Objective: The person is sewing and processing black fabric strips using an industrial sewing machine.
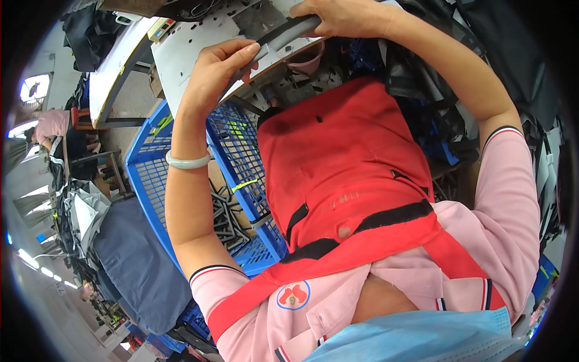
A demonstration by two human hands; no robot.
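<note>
A curved strip (289, 35), grey with a dark upper edge, is stretched between my two hands above the edge of a white worktable (175, 51). My left hand (220, 67) closes on its near-left end, the thumb lying along it. The tail of the strip hangs below that hand. At the strip's other end, farther right, my right hand (341, 18) grips it with bent fingers; part of this hand is cut off by the upper picture edge. Small black scraps lie on the tabletop around the strip.
Left of my red apron (344, 151) stands a blue plastic crate (142, 175) with several dark grey strip pieces inside. A pink basin (306, 60) sits under the table. Black material (512, 54) is heaped at right. Another person (53, 125) works at far left.
</note>
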